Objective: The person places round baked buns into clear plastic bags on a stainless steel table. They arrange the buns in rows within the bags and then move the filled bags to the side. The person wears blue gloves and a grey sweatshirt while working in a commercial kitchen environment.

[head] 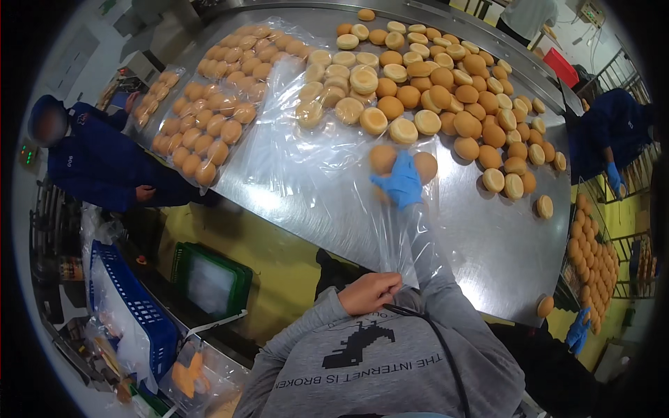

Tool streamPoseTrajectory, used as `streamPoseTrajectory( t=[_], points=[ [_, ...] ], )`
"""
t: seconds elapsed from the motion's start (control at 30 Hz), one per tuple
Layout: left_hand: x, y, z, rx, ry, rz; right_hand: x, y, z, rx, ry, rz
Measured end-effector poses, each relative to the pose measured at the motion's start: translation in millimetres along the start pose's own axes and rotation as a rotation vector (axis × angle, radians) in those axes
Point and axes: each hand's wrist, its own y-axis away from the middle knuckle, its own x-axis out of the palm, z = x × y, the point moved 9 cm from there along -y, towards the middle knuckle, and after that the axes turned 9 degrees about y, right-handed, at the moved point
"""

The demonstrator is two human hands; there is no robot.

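Note:
My right hand [401, 182], in a blue glove, reaches with its sleeve into a clear plastic bag [350, 209]. It lies against round buns [383, 158], with one at each side of the fingers and another partly hidden by the thumb. Whether it grips them is unclear. Close to my chest, my bare left hand [370, 293] is closed on the gathered near edge of the bag. More buns [349, 111], mostly pale side up, show through plastic beyond the glove. Loose buns [466, 124], brown or pale side up, are heaped to the right.
Bagged buns [201, 130] cover the left of the steel table [502, 251]. One bun [545, 306] sits at the near right corner. A person [99, 151] stands left, another [606, 130] right near a bun rack [590, 251]. Green [245, 282] and blue crates [141, 308] stand lower left.

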Motion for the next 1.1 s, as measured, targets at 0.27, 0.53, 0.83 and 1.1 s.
streamPoseTrajectory(
  t=[0.27,0.53,0.83,1.1],
  points=[
    [-25,20,23,0.007,-0.086,-0.34,15,53,28,-0.352,0.272,-0.286],
    [-5,13,22,-0.053,-0.05,-0.22,14,52,16,-0.462,0.393,-0.665],
    [-3,-2,33,-0.039,-0.165,-0.189,20,139,-52,-0.154,0.237,0.015],
    [32,-28,72,-0.104,-0.511,-0.037,15,183,-89,-0.046,0.275,0.133]
  ],
)
